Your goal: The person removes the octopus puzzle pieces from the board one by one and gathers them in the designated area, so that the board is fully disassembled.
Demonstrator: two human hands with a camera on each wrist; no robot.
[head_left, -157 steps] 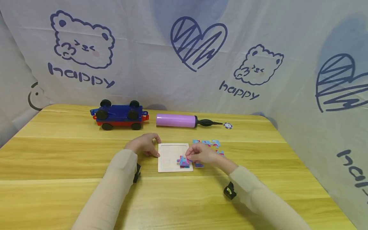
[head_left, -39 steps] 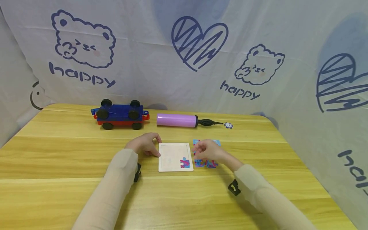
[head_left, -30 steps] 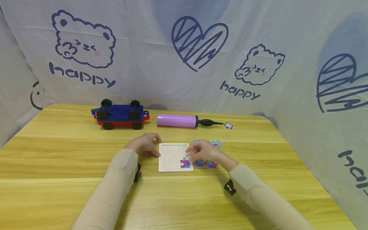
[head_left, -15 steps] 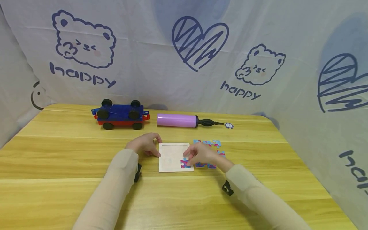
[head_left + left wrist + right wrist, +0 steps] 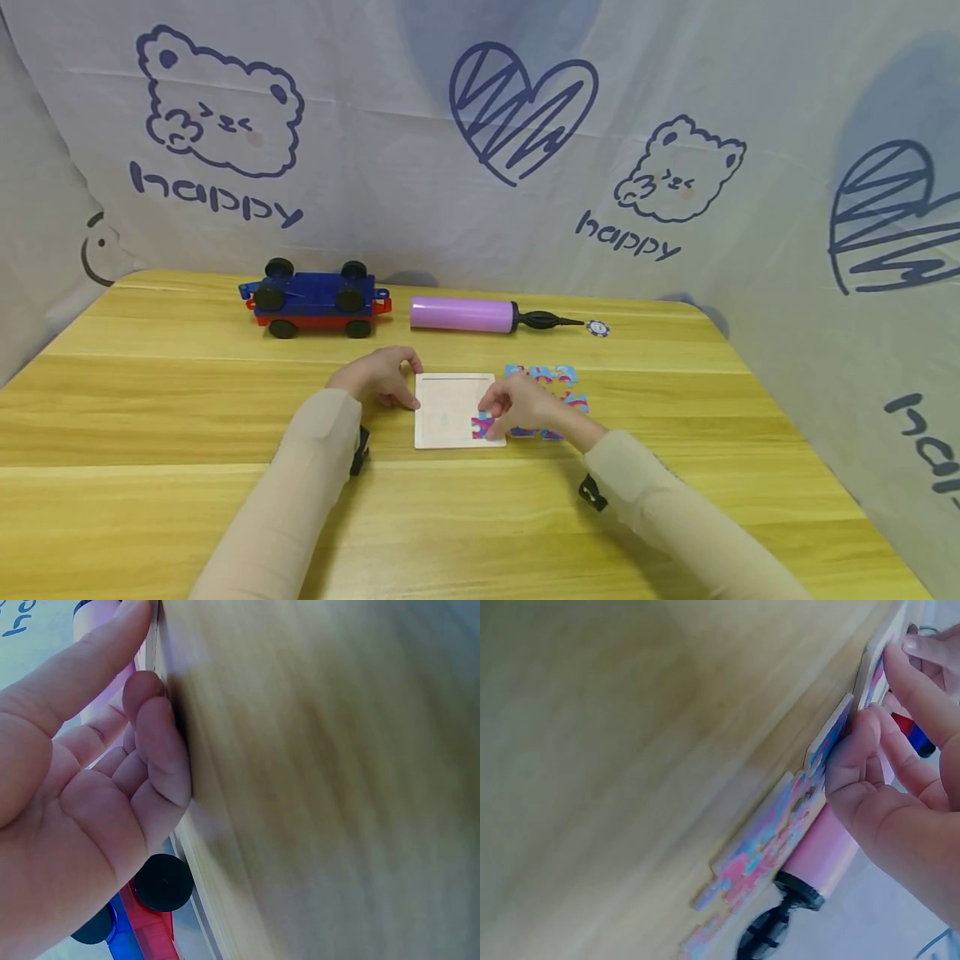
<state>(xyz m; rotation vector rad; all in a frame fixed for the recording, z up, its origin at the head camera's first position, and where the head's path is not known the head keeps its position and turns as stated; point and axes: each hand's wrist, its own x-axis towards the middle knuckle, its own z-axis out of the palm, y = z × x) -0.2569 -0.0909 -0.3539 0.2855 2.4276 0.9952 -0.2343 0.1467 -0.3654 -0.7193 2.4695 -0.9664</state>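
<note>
A square pale wooden puzzle tray (image 5: 447,443) lies on the table. My left hand (image 5: 378,377) rests at its left side, thumb and index finger spread apart against the edge. One pink and blue jigsaw piece (image 5: 480,428) lies in the tray's lower right corner. My right hand (image 5: 521,402) has its thumb and index finger on opposite sides of this piece; the fingertips partly cover it. To the tray's right lie several more jigsaw pieces (image 5: 576,402), partly hidden by the right hand. The right wrist view shows those loose pieces (image 5: 761,832) flat on the wood.
A blue and red toy car base (image 5: 318,302) with black wheels stands at the back left. Beside it lies a purple hand pump (image 5: 461,315) with a black nozzle, its tip near a blue and white chip (image 5: 597,328). A printed cloth (image 5: 390,167) hangs behind the table.
The corner piece, held above the tray earlier, now lies in it. My right hand went right towards the loose pieces, then returned left onto the piece. The left hand stays at the tray's edge.
</note>
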